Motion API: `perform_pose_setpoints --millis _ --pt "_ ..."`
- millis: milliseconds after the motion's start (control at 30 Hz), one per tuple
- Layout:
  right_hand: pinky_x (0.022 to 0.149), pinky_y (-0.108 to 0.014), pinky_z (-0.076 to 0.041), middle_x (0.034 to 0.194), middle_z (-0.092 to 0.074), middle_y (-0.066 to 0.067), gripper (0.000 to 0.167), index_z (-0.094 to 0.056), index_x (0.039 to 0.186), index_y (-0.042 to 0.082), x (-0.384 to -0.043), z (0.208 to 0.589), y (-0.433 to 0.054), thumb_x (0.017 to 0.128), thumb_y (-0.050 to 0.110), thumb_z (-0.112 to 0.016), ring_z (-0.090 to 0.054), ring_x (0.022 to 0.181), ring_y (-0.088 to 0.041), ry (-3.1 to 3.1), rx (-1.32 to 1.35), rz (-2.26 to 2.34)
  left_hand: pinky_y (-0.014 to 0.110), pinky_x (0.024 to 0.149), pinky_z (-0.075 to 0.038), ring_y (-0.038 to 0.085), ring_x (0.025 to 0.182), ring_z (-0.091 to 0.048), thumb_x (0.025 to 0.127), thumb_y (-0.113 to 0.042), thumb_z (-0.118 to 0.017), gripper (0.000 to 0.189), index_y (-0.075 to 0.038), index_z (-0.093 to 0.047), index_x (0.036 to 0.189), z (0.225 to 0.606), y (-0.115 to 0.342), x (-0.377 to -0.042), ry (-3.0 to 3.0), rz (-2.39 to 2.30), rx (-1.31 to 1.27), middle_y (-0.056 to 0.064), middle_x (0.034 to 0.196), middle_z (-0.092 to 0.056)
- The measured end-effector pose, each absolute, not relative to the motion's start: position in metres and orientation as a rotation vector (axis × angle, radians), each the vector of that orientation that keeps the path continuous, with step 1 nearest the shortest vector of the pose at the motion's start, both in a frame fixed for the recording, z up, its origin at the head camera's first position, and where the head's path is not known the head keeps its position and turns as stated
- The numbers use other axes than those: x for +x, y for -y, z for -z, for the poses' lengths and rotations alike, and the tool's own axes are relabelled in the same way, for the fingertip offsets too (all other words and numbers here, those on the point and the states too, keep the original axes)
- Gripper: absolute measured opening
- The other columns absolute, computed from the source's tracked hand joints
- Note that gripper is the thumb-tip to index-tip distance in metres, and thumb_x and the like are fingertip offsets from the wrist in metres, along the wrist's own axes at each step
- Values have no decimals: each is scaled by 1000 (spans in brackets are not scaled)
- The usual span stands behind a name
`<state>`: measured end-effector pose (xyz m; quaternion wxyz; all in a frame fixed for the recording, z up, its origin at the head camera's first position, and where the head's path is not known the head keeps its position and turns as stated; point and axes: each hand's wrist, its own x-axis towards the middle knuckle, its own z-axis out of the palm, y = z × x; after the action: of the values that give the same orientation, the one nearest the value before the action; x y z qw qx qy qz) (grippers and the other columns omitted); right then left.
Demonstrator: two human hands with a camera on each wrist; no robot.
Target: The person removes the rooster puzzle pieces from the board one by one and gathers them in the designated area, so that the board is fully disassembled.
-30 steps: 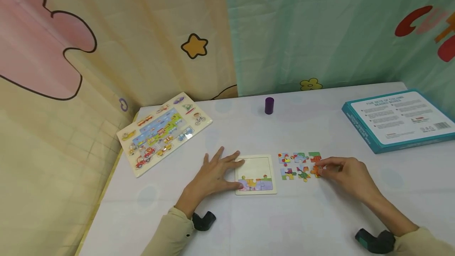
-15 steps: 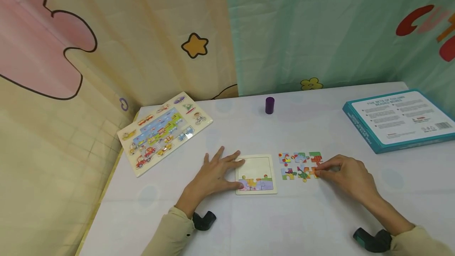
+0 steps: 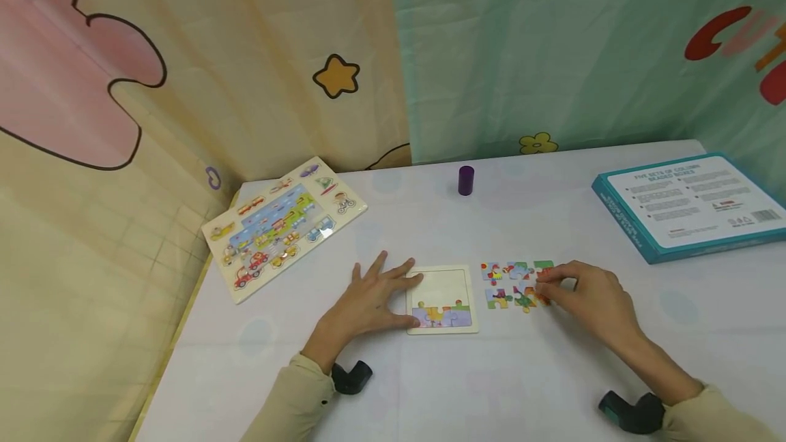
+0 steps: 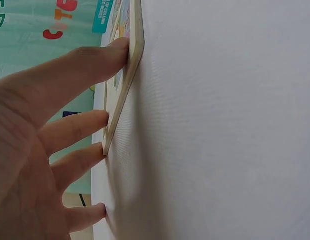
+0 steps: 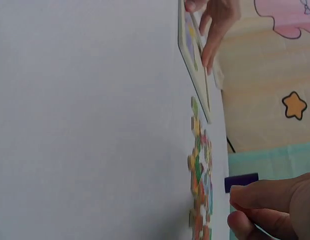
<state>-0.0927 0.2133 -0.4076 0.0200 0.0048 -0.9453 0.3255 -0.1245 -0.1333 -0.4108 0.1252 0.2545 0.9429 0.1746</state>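
My left hand has its fingers spread at the left side of a small wooden puzzle tray. Its thumb rests on the tray's edge in the left wrist view, with two fingertips against the rim. A row of fitted jigsaw pieces fills the tray's lower part; bare wood shows above. To the right lie several loose jigsaw pieces in two rows. Over the right end of these rows is my right hand, thumb and fingers bent and partly covering the orange and red pieces. Nothing shows between its fingertips in the right wrist view.
A larger picture puzzle board with vehicles lies at the back left. A purple cylinder stands behind the tray. At the right is a flat teal box. Curtains hang behind the white table.
My right hand has shifted slightly left, from the orange piece at the end of the lower row to just above it. The left hand and the tray have stayed in place.
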Motion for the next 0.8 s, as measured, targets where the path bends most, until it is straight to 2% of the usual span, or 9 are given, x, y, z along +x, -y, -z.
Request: perform_pose_setpoints --millis 100,200,400,533,800 --pt "47 -26 -38 84 -68 2 11 -78 92 14 -95 408 -193 84 21 -78 -49 61 -12 2907 143 -1041 75 106 -10 39 148 -11 74 -54 -81 78 -26 -54 143 410 133 -125 -2741 -491 745 -5 157 -33" --pt "54 -25 -42 83 -67 6 12 -79 93 13 -98 412 -169 81 13 -79 -52 66 -11 2908 301 -1086 75 106 -9 38 149 -10 73 -55 -81 81 -26 -53 143 410 134 -125 -2730 -484 748 -5 158 -32" --pt "65 -26 -45 84 -65 13 19 -78 100 14 -98 418 -125 81 14 -79 -55 74 -6 2930 579 -1155 76 106 -10 39 149 -8 71 -57 -81 85 -26 -51 145 408 134 -126 -2709 -458 761 -4 159 -30" --pt "68 -25 -48 87 -65 12 22 -78 102 13 -98 420 -99 80 16 -80 -61 80 -7 2941 695 -1134 76 105 -11 40 148 -9 71 -58 -81 85 -27 -51 145 407 135 -126 -2715 -446 767 -4 159 -29" --pt "64 -24 -51 86 -66 11 18 -79 96 14 -97 420 -75 78 15 -81 -66 80 -8 2977 671 -1027 77 104 -11 41 148 -9 71 -58 -81 85 -26 -52 144 407 136 -126 -2710 -467 770 -3 159 -31"
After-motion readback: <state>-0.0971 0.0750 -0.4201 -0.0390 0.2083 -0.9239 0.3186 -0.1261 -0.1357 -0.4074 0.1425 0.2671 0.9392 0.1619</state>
